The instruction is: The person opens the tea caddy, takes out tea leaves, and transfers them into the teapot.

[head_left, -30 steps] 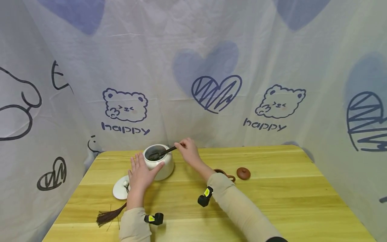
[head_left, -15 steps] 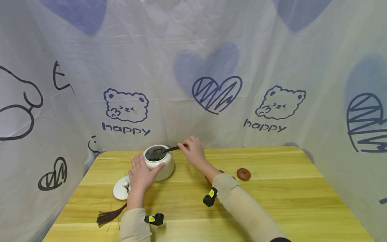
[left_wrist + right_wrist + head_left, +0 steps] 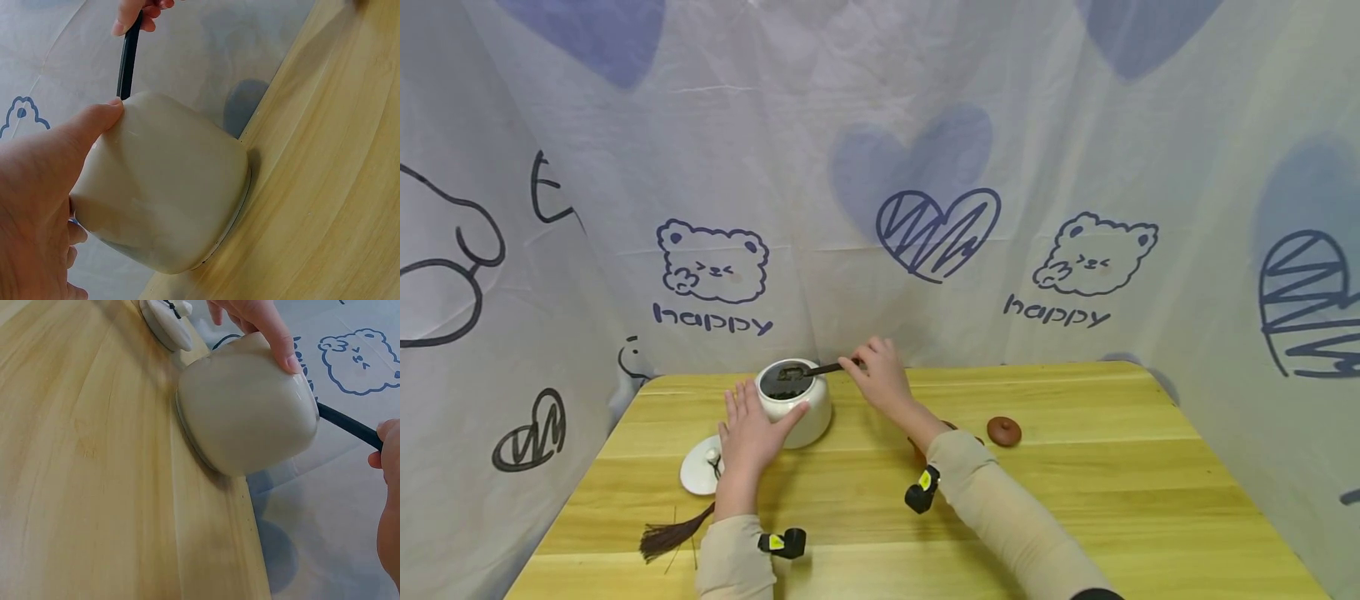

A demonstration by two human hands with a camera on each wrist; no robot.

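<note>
A white ceramic jar (image 3: 808,421) stands near the table's back edge, its mouth uncovered, with dark, leaf-like bits inside. My left hand (image 3: 754,429) holds its near left side, thumb and fingers spread around the shoulder. In the left wrist view, the thumb (image 3: 100,119) lies at the rim. My right hand (image 3: 883,379) pinches the handle of a dark spoon (image 3: 826,368). The spoon's head is inside the jar's mouth, just above the dark bits. From the right wrist view, the handle (image 3: 347,424) slants out past the rim, and the jar hides the head.
A white lid (image 3: 698,468) with a dark tassel (image 3: 672,533) lies left of the jar, partly behind my left hand. Beneath my right forearm, a reddish-brown clay pot (image 3: 917,448) is mostly hidden. Its small lid (image 3: 1004,431) rests to the right. A printed curtain hangs behind the table.
My right hand has moved slightly right and drawn the spoon a little back toward the jar's right rim, flattening its tilt. The left hand keeps its hold on the jar.
</note>
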